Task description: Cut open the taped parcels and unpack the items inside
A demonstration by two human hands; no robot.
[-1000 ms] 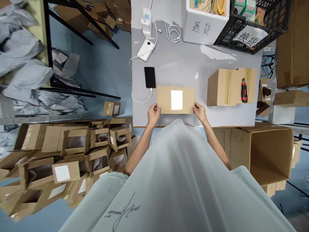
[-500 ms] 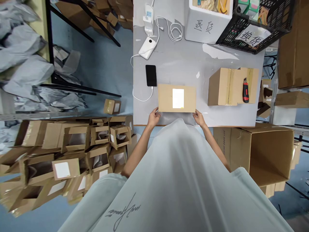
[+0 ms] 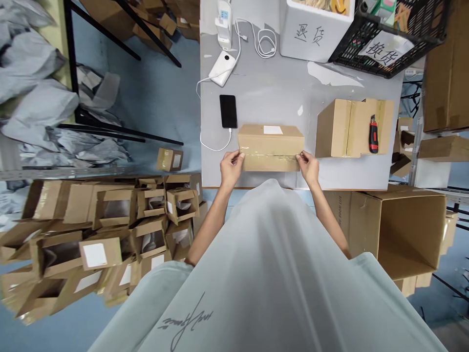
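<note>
A cardboard box (image 3: 271,142) with a white label on its far face sits near the front edge of the grey table (image 3: 267,88). A taped seam runs along the side turned toward me. My left hand (image 3: 231,168) grips its left end, thumb and fingers pinched at the seam corner. At the opposite end my right hand (image 3: 308,167) pinches the right corner in the same way. The box is tilted, its labelled face leaning away. Left of it lies a black phone (image 3: 228,111) with a white cable plugged in.
Two taped boxes (image 3: 340,129) stand to the right, a red and black utility knife (image 3: 373,134) on top. A power bank (image 3: 223,68), a white bin (image 3: 317,32) and a black crate (image 3: 388,49) are farther back. Opened boxes (image 3: 113,210) pile up at left; a large carton (image 3: 410,234) stands right.
The box has been tipped away from me, so its label foreshortens and the taped side shows. Both hands have moved up from its lower corners to the seam ends.
</note>
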